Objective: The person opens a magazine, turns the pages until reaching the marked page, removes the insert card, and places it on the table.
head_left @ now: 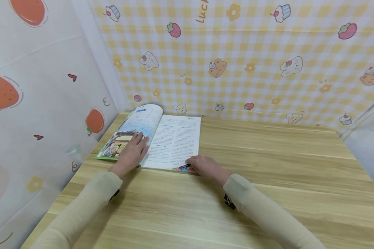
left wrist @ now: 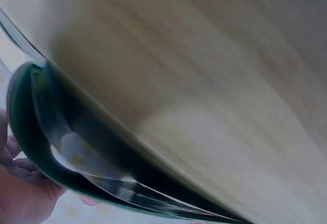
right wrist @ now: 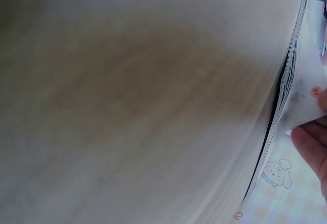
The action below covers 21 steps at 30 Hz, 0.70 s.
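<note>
An open magazine (head_left: 177,138) lies at the back left of the wooden table, its left page (head_left: 146,119) bowed up near the spine. My left hand (head_left: 132,152) rests on that left page, fingers extended over its colored picture of a house. At the lower right corner of the right page, my right hand (head_left: 207,167) pinches the paper, with a bit of colored print showing beside the fingertips. In the right wrist view the page corner (right wrist: 301,106) stands raised at the fingers (right wrist: 309,142). The left wrist view shows the magazine's curved green edge (left wrist: 23,127) beside the left hand.
The wooden table (head_left: 268,155) extends to the right of the magazine. A yellow checked cloth wall (head_left: 252,52) stands along the back edge, and a white printed cloth (head_left: 50,103) hangs along the left side.
</note>
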{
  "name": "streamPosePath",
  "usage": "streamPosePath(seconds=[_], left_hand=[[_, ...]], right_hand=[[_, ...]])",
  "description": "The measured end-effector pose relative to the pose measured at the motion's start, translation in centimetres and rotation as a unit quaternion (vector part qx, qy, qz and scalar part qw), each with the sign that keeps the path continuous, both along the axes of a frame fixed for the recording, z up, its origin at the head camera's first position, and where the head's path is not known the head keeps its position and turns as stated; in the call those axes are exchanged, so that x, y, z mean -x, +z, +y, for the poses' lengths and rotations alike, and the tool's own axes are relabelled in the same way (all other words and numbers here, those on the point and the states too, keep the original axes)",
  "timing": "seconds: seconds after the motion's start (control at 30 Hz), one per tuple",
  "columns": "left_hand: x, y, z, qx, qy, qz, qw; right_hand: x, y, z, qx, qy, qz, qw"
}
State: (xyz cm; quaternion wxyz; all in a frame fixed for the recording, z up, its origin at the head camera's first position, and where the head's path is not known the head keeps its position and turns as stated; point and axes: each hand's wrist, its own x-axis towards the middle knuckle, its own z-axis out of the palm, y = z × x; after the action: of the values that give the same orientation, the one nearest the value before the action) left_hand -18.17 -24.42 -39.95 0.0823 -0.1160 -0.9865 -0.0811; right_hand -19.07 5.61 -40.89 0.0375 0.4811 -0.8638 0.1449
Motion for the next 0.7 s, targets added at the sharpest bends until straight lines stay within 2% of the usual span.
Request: streamPosePath(seconds=[0.1,0.17,0.33,0.4,0.5,0.7], left_hand=[[-0.1,0.1,1.0,0.020,-0.013,0.003,0.9997],[-0.3,0.2,2.0,0.021,-0.028,-0.011,0.9993],[-1.0,0.2,5.4,-0.014,-0.086,-0.066,0.9940],[-1.3,0.0,6.7,-0.024,-0.110,-0.072,0.9911],[-1.6,-0.1,8.3,-0.037,-0.132,-0.068,0.9882],[-1.5,-0.1,9.9,-0.038,-0.148,-0.022,0.9880]], right_hand=[[-0.2,0.2,0.1,0.025,-0.004,0.028,0.9993],[-0.3,0.3,0.1,0.040,-0.009,0.046,0.9981],[-0.6,0.7,0.2,0.063,-0.019,0.074,0.9951],[-0.7,0.8,0.3,0.067,-0.019,0.087,0.9938],[-0.9,1.0,0.3,0.073,-0.011,0.109,0.9913],[-1.2,1.2,0.2,0.098,0.006,0.145,0.9846]])
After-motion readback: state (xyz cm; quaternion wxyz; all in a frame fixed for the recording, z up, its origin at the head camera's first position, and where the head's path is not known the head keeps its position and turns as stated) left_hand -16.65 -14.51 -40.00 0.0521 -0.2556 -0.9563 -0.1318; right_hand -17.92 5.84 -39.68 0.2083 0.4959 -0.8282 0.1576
